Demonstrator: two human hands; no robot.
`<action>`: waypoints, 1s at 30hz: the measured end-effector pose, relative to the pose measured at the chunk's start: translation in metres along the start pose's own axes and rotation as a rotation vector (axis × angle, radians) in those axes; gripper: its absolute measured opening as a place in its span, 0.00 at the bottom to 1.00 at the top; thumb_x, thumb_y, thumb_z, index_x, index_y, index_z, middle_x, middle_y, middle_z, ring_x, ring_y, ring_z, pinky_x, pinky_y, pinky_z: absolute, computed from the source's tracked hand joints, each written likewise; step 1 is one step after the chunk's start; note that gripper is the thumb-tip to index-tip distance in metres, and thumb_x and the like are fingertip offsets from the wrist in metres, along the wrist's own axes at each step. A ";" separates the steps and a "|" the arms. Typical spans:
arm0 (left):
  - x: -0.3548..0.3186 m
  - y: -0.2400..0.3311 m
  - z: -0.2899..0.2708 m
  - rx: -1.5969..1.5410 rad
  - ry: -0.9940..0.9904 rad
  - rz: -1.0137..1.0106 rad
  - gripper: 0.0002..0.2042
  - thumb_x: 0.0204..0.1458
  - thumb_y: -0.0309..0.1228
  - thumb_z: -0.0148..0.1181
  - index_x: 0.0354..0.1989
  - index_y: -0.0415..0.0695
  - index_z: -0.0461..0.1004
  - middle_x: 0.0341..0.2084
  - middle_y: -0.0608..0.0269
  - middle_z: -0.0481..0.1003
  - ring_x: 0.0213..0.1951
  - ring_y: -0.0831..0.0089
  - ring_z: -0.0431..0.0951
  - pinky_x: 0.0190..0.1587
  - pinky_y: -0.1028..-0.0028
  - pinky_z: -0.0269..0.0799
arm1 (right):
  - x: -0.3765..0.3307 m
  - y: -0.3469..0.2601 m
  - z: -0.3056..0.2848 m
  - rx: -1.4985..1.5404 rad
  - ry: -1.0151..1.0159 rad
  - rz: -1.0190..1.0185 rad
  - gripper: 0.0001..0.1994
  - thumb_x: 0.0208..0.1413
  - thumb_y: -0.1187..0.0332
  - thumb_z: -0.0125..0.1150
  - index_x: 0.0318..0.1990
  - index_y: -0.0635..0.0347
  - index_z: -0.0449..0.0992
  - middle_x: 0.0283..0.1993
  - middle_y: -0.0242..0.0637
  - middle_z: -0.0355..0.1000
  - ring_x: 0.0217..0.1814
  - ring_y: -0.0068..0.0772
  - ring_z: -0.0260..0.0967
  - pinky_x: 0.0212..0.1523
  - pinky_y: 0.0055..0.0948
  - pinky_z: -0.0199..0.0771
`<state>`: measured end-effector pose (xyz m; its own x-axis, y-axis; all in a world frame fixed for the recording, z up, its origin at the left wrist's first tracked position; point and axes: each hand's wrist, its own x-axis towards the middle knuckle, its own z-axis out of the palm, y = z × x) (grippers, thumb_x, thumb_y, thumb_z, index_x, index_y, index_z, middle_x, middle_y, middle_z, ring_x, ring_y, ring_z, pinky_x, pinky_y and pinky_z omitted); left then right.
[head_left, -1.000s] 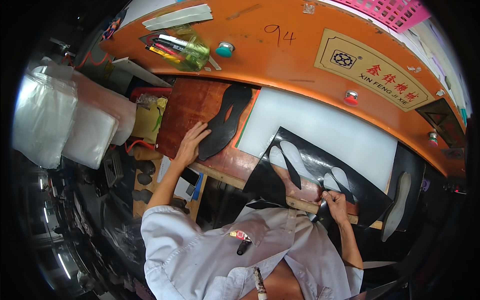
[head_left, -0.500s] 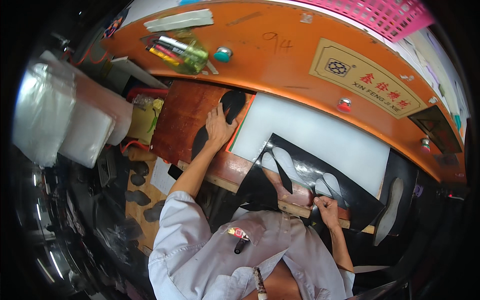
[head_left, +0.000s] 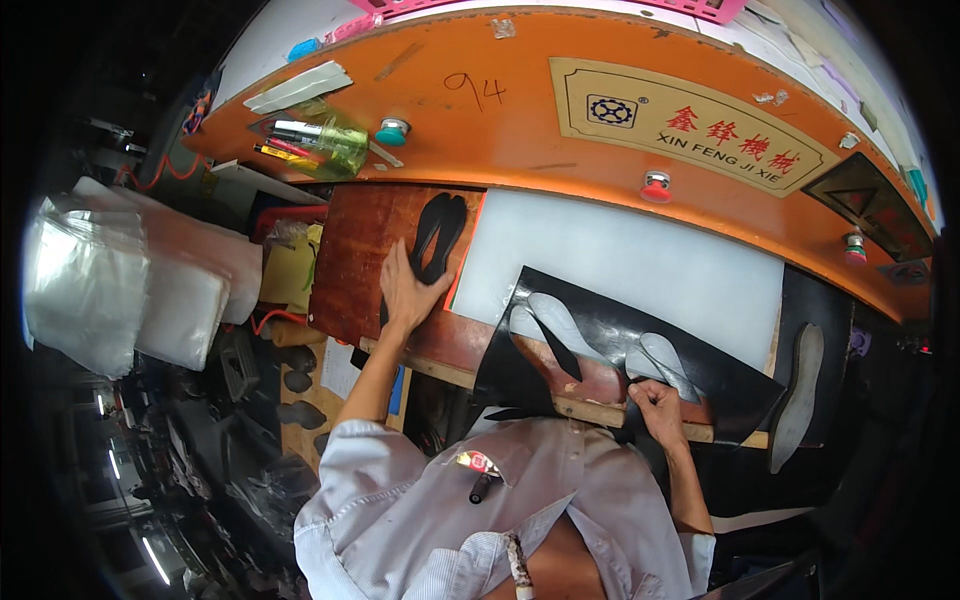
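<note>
- Left hand [head_left: 410, 292]: thumb and fingers spread apart over the near part of the black sole-shaped pieces; whether it grips them cannot be told.
- Right hand [head_left: 657, 410]: thumb and forefinger pinched together on the black sheet, beside its smaller opening.
- Black sole-shaped pieces [head_left: 449, 232]: long, narrow at the waist, lying on the left part of the table, partly hidden by the left hand.
- Black sheet [head_left: 500, 350]: set aslant before the person, with sole-shaped openings; white and reddish brown show through them.
- Table [head_left: 350, 235]: reddish-brown top, pale wooden front edge.
- White board [head_left: 610, 245]: flat, right of the black pieces, its near side partly under the sheet.
- Grey sole-shaped piece [head_left: 797, 400]: one, at far right, past the sheet.
- Orange panel [head_left: 500, 150]: broad, curved by the lens, behind the table; bears a green button [head_left: 392, 131], a red button [head_left: 656, 186] and a cream plate [head_left: 690, 125].
- Yellow-green pouch [head_left: 345, 150]: fixed to the panel's left part, holding pens.
- Clear plastic bags [head_left: 85, 285]: stacked, far left.
- Pink basket [head_left: 690, 9]: at the top edge, partly in view.
</note>
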<state>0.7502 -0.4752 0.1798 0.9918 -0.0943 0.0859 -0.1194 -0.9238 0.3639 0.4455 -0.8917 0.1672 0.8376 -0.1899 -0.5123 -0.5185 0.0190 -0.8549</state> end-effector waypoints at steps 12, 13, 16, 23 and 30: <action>-0.063 -0.010 -0.015 0.039 0.035 -0.044 0.53 0.42 0.44 0.79 0.74 0.34 0.55 0.66 0.36 0.65 0.68 0.39 0.64 0.72 0.49 0.58 | 0.000 -0.017 0.000 -0.108 -0.013 -0.057 0.12 0.67 0.67 0.66 0.39 0.71 0.82 0.32 0.30 0.80 0.37 0.15 0.70 0.41 0.24 0.73; -0.067 -0.003 -0.019 0.017 0.116 0.033 0.50 0.43 0.42 0.79 0.73 0.34 0.58 0.66 0.35 0.66 0.67 0.39 0.65 0.71 0.49 0.59 | -0.002 -0.019 0.001 -0.133 0.014 -0.063 0.12 0.67 0.67 0.66 0.39 0.71 0.82 0.32 0.31 0.80 0.37 0.16 0.70 0.41 0.25 0.73; -0.085 0.031 -0.025 -0.112 0.236 0.164 0.34 0.53 0.37 0.75 0.64 0.33 0.69 0.54 0.44 0.76 0.55 0.52 0.76 0.62 0.59 0.70 | -0.012 -0.025 0.010 -0.063 0.059 -0.130 0.14 0.67 0.64 0.66 0.42 0.72 0.82 0.35 0.34 0.82 0.40 0.18 0.73 0.42 0.27 0.74; -0.136 0.101 0.018 -0.820 -0.282 -0.155 0.12 0.69 0.34 0.61 0.44 0.34 0.80 0.31 0.73 0.76 0.34 0.84 0.69 0.37 0.80 0.65 | -0.071 -0.029 -0.034 -0.563 0.794 -0.602 0.09 0.54 0.70 0.74 0.40 0.62 0.82 0.35 0.41 0.80 0.36 0.47 0.79 0.39 0.42 0.78; -0.101 0.086 0.038 -0.721 -0.408 -0.094 0.14 0.69 0.35 0.58 0.35 0.37 0.77 0.27 0.71 0.74 0.32 0.81 0.69 0.38 0.76 0.65 | -0.101 0.021 -0.126 -0.540 1.032 0.096 0.54 0.44 0.49 0.83 0.73 0.67 0.57 0.70 0.60 0.63 0.70 0.64 0.62 0.70 0.53 0.58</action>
<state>0.6410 -0.5587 0.1674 0.9211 -0.2838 -0.2665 0.1026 -0.4835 0.8693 0.3287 -0.9963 0.2112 0.3824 -0.9227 -0.0501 -0.7860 -0.2963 -0.5426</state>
